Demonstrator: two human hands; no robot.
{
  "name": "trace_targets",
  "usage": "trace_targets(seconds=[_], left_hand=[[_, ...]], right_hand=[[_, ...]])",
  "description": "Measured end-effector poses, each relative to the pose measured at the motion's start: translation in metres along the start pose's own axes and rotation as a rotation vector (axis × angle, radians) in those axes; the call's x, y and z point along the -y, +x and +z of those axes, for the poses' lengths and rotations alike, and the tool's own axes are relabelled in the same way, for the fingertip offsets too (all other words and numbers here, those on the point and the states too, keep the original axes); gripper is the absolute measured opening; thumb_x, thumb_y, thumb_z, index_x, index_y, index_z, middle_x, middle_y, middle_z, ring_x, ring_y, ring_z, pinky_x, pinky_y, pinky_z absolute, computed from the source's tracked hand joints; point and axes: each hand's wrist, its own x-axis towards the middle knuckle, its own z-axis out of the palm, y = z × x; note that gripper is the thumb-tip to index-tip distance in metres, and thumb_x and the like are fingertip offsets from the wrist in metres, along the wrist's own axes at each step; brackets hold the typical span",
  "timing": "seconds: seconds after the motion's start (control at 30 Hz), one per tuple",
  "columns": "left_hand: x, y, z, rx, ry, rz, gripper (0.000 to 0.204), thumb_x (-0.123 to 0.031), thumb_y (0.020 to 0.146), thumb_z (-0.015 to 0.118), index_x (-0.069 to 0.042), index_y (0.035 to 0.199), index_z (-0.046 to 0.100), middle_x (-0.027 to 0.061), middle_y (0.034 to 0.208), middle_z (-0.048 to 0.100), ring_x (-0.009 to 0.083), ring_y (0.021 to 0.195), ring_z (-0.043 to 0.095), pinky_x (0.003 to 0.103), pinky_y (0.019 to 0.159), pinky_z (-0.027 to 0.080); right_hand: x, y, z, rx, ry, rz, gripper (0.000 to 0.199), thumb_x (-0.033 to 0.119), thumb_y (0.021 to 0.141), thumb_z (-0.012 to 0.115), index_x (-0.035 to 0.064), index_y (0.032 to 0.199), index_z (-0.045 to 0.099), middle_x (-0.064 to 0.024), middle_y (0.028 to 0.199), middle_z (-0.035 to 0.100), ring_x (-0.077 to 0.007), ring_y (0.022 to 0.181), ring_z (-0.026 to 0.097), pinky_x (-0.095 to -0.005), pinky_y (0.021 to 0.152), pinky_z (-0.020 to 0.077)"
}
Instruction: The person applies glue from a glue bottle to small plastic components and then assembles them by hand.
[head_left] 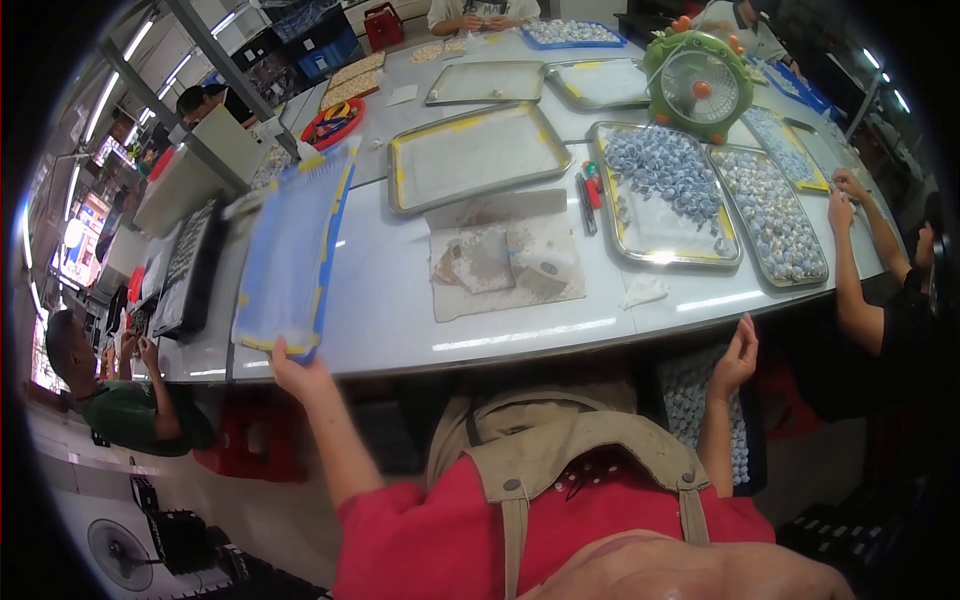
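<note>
My left hand (298, 368) grips the near corner of a long blue tray (290, 250) with yellow tape along its rim. The tray lies at the left of the table, slightly blurred, with a pale lining in it. Beyond the table's front edge, my right hand (737, 357) is raised with its fingers extended and nothing visible in it. In front of me a stained cardboard sheet (450, 300) carries a small white device (550, 262). A metal tray (690, 255) to the right holds many small blue-and-white pieces (665, 165).
A narrower metal tray (775, 215) of similar pieces stands beside it. Farther back are a lined metal tray (395, 180), a green fan (700, 85) and a red basket (333, 125). Markers (588, 205) lie mid-table. Co-workers sit left (150, 400), right (860, 300) and at the far side.
</note>
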Motion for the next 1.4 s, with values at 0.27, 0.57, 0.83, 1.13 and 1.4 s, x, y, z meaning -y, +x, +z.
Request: trace_targets(seconds=[0.27,0.57,0.83,1.13,1.4], left_hand=[[0.038,0.023,-0.021,-0.076,0.024,0.049,0.049,-0.001,0.079,0.051,-0.001,0.126,0.037,0.0166,0.119,0.046,0.0311,0.107,0.048,0.044,0.088,0.043],[0.022,0.015,-0.023,-0.04,0.302,0.116,0.05,-0.001,0.081,0.051,0.0,0.129,0.034,0.0172,0.123,0.045,0.0305,0.11,0.046,0.04,0.093,0.04],[0.054,0.027,0.067,0.5,0.721,0.384,0.032,-0.003,0.083,0.051,-0.001,0.116,0.053,0.0111,0.111,0.057,0.018,0.098,0.056,0.028,0.082,0.045],[0.191,0.111,0.171,0.889,1.037,0.646,0.028,-0.002,0.076,0.052,-0.004,0.104,0.06,0.0148,0.093,0.062,0.0252,0.081,0.061,0.032,0.075,0.047],[0.257,0.168,0.196,0.884,1.403,0.604,0.039,-0.004,0.075,0.052,-0.006,0.114,0.052,0.018,0.112,0.051,0.0335,0.095,0.055,0.04,0.08,0.045]], right_hand=[[0.016,-0.025,0.032,0.069,0.14,0.051,0.017,0.001,0.09,0.046,-0.0043,0.101,0.058,-0.0129,0.11,0.059,-0.0183,0.103,0.054,-0.0292,0.093,0.0424],[0.049,-0.035,0.045,0.119,0.06,0.058,0.016,-0.003,0.088,0.047,-0.0035,0.099,0.058,-0.0118,0.104,0.061,-0.0173,0.097,0.057,-0.0272,0.09,0.0434],[0.083,-0.006,0.092,0.305,0.089,-0.273,0.014,-0.003,0.087,0.049,-0.0031,0.097,0.059,-0.0099,0.098,0.062,-0.0154,0.092,0.057,-0.026,0.082,0.046],[0.12,0.071,0.295,0.899,-0.027,-0.274,0.019,0.013,0.084,0.057,0.0019,0.1,0.061,-0.0089,0.085,0.065,-0.0141,0.073,0.059,-0.0255,0.067,0.046],[0.072,0.106,0.518,0.954,-0.401,-0.541,0.02,0.018,0.083,0.05,0.0055,0.089,0.064,-0.0165,0.086,0.063,-0.0354,0.081,0.058,-0.0402,0.073,0.046]])
